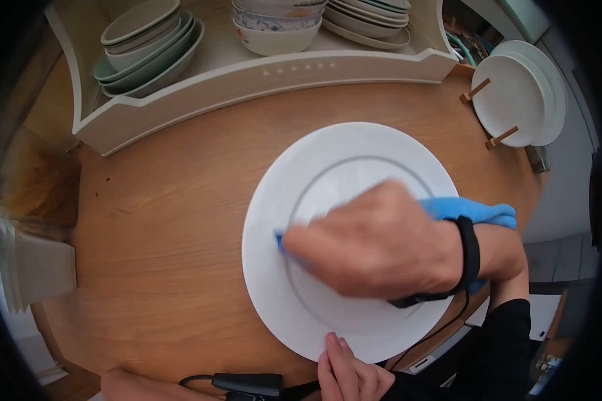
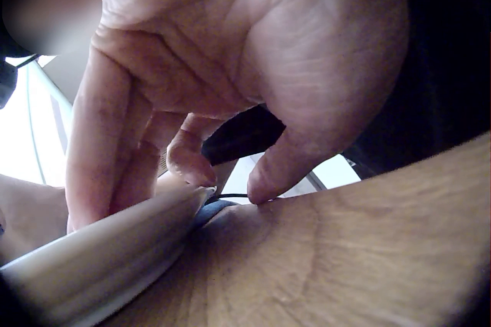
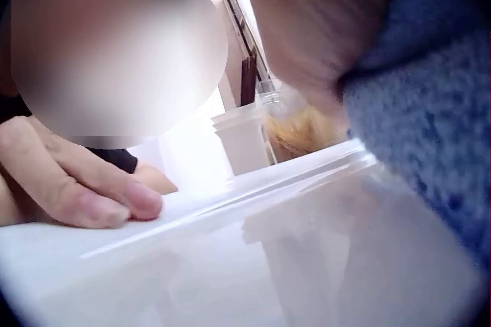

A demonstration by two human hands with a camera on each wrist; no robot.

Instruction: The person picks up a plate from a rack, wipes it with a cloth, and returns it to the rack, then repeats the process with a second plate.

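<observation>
A large white plate (image 1: 281, 160) lies on the wooden table. Over its middle, my right hand (image 1: 381, 247), blurred, grips a blue cloth (image 1: 468, 209) with curled fingers. A bit of the cloth pokes out past the fingers, and another end trails beside the wrist. In the right wrist view the cloth (image 3: 430, 105) bunches under the palm against the glossy plate (image 3: 230, 266). My left hand (image 1: 351, 374) rests its fingertips on the plate's near rim. The left wrist view has those fingers on top of the plate edge (image 2: 115, 258), with the thumb down by the tabletop.
Behind the plate runs a cream shelf (image 1: 274, 77) with stacked bowls (image 1: 277, 37) and green dishes (image 1: 147, 70). White plates (image 1: 515, 100) stand in a wooden rack at the back right. A clear jar (image 1: 40, 180) and pale containers (image 1: 43, 267) line the left edge.
</observation>
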